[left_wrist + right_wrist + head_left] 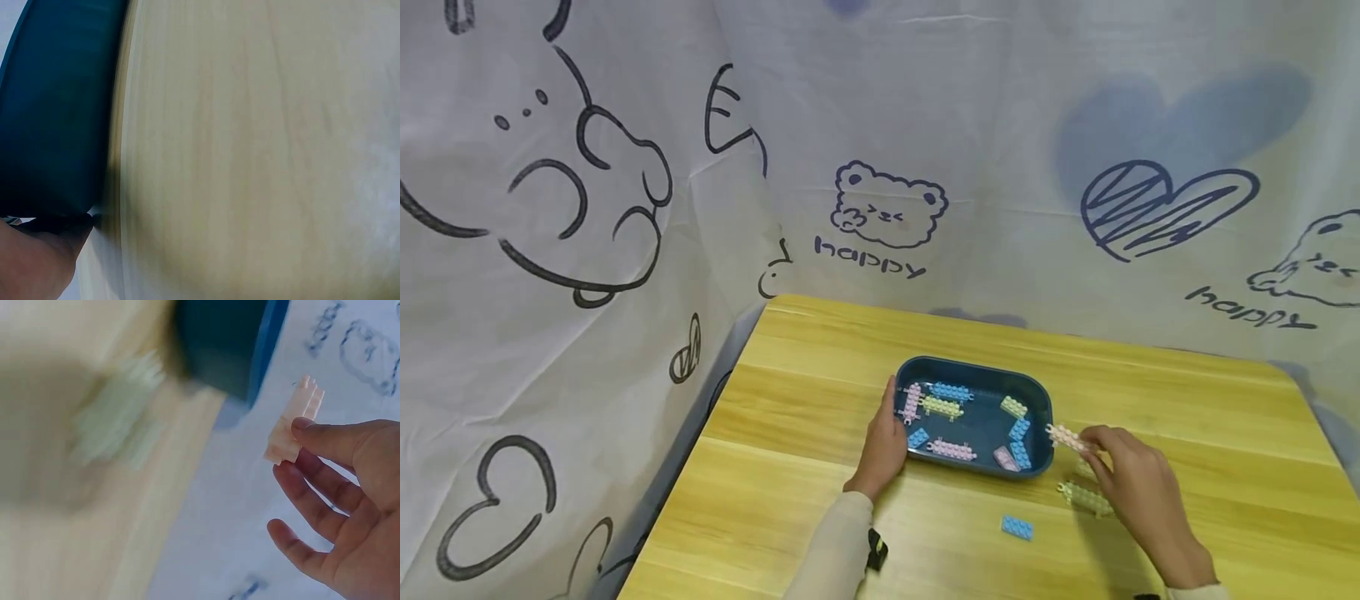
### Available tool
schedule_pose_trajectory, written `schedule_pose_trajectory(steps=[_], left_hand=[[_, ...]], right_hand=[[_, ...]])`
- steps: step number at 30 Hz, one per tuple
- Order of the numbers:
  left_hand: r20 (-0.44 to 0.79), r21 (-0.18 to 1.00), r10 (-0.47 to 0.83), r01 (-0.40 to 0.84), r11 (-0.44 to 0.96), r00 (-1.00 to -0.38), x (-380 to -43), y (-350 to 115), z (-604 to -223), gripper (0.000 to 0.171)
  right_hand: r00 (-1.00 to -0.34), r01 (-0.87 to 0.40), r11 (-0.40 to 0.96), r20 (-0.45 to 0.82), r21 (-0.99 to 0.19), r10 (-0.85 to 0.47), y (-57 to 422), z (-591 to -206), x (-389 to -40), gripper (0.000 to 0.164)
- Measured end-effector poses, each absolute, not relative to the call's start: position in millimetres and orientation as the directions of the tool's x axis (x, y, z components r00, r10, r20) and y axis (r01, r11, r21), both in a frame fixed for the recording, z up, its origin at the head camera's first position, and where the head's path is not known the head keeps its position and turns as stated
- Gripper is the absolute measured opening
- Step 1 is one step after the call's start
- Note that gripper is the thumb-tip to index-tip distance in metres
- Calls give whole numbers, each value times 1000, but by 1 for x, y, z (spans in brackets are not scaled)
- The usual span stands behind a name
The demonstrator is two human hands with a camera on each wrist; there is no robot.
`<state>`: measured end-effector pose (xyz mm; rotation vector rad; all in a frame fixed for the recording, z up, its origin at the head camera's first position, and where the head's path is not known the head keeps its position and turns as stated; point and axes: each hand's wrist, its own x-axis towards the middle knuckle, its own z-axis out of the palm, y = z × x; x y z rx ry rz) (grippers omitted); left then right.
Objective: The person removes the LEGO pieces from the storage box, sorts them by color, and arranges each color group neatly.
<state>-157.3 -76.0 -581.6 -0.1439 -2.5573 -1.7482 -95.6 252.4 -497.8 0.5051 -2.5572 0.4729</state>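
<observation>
A peach-coloured toy building block (1066, 437) is pinched between the thumb and fingers of my right hand (1138, 471), just off the right end of a dark teal bin (977, 475). The right wrist view shows the block (295, 422) held by the fingertips, studs along one side. My left hand (883, 446) rests with extended fingers against the bin's left end; in the left wrist view only part of this hand (37, 259) appears, at the bin's corner. Inside the bin lie several blue, pink and pale yellow blocks, among them a pink block (951, 451) and a blue block (951, 391).
Pale yellow-green blocks (1086, 498) lie on the wooden table (805, 400) beneath my right hand, partly hidden by it. A blue block (1017, 527) lies in front of the bin. A white cloth with drawings (1000, 100) hangs behind the table.
</observation>
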Motion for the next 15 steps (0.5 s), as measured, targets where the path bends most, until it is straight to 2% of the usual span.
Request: schedule_pose_trajectory(steps=[1, 3, 4, 6, 9, 15], left_hand=[[85, 929, 54, 99, 357, -995, -158, -76, -581, 68], [86, 930, 54, 100, 354, -995, -158, -76, -581, 68], [88, 930, 55, 101, 353, -995, -158, -75, -581, 68], [90, 930, 58, 105, 353, -994, -159, -74, -581, 68], [95, 926, 63, 111, 360, -993, -158, -73, -580, 68], [96, 926, 72, 115, 359, -993, -157, -69, -578, 67]], right_hand=[[-818, -420, 878, 515, -229, -257, 263, -501, -91, 30], [-835, -393, 890, 494, -229, -242, 283, -509, -80, 34], [-850, -372, 899, 475, -232, -229, 292, -513, -75, 33], [-884, -316, 916, 428, -247, -190, 309, -522, -64, 19], [-930, -219, 941, 347, -260, -121, 331, -533, -49, 28], [-986, -84, 956, 163, -282, -39, 359, -547, -33, 19]])
